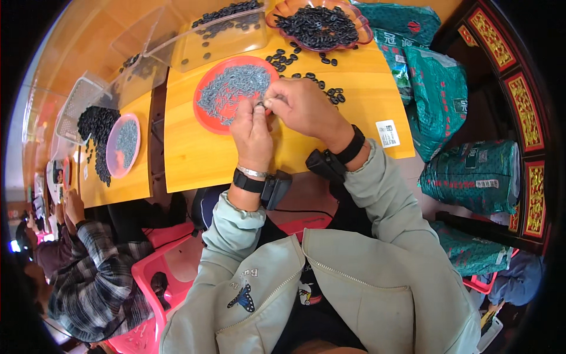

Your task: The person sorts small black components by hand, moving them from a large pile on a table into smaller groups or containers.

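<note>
Above the near right edge of a red plate [211,121], my two hands meet with fingertips close together. My left hand [252,133] pinches a small black oval piece [260,105] between thumb and finger. Right beside it, the thumb and forefinger of my right hand [306,109] are pressed together; whatever they hold is too small to make out. Many small, thin grey metal pieces [233,85] cover the plate. Loose black oval pieces [336,94] like the one in my left hand lie on the yellow table [194,159] beyond my right hand.
A fluted bowl [364,36] heaped with black pieces stands at the far side, beside a clear plastic bin [177,50]. Green sacks [436,88] line the right. On the left, a pink plate [112,168] and black heap [99,127] lie near another person [103,265].
</note>
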Tool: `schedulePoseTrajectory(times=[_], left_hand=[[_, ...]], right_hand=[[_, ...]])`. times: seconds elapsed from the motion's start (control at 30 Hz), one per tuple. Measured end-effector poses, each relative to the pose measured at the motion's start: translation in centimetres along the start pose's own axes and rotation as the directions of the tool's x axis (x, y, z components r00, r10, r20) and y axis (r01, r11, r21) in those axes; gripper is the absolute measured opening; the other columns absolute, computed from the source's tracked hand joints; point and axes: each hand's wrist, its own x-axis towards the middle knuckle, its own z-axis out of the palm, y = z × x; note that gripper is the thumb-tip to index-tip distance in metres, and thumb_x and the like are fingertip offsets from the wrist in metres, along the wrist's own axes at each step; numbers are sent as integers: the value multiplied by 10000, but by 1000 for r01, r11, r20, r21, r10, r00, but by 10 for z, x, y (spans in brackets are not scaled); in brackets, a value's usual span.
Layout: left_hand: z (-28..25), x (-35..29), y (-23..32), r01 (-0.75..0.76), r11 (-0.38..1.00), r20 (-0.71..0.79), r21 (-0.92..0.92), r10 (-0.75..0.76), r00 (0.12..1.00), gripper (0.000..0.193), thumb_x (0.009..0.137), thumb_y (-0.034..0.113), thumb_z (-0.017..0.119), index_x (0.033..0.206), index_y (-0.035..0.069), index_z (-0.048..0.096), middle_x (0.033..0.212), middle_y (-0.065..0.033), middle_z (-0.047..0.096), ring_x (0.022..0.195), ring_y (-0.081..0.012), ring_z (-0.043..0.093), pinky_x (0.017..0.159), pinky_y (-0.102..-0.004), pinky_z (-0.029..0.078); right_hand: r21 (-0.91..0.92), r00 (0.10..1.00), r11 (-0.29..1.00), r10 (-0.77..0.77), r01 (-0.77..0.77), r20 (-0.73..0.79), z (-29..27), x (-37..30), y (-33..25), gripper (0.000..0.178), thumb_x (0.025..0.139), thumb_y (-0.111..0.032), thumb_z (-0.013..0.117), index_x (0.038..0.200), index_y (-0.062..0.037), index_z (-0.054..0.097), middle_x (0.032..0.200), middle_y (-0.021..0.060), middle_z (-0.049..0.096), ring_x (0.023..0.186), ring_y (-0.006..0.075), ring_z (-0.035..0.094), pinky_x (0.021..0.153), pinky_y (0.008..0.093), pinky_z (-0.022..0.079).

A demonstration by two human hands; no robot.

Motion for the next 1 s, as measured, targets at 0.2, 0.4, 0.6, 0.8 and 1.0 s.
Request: schedulePoseTrajectory(times=[0.2,0.4,0.6,0.8,1.0], left_hand=[[1,2,-4,48,995,26,-92,-46,999,128,889,18,460,763,28,477,601,-6,477,520,-74,426,477,-242,359],[-8,9,-6,154,949,39,-276,-149,988,85,915,92,451,856,51,497,668,-22,501,546,-99,467,533,-225,408],[-9,15,-1,232,868,28,-439,-245,969,64,895,64,450,855,31,488,672,-27,496,536,-105,473,517,-225,419],[-11,15,-5,220,883,47,-414,-220,974,58,888,63,456,848,32,485,667,-26,493,535,-101,469,518,-225,417],[-8,13,-6,213,891,41,-401,-215,976,72,884,62,457,826,29,484,643,-27,489,523,-102,464,517,-227,412]], right_hand=[[54,998,997,46,-49,45,-7,-1,3,144,791,-134,586,835,-1,618,679,151,604,589,267,579,552,332,447],[-51,990,991,116,-120,-86,-50,5,45,191,808,-171,589,890,-10,651,716,146,631,626,261,604,581,324,463],[-416,950,855,257,-309,-177,-71,-5,83,198,777,-181,614,899,-33,665,747,125,648,684,256,633,626,350,476],[-421,951,858,309,-293,-32,-56,-5,76,209,698,-149,685,867,-28,661,703,111,632,675,270,617,617,355,468],[-397,946,869,324,-295,5,-51,-4,84,182,699,-135,682,841,-24,658,721,122,630,688,287,613,624,369,468]])
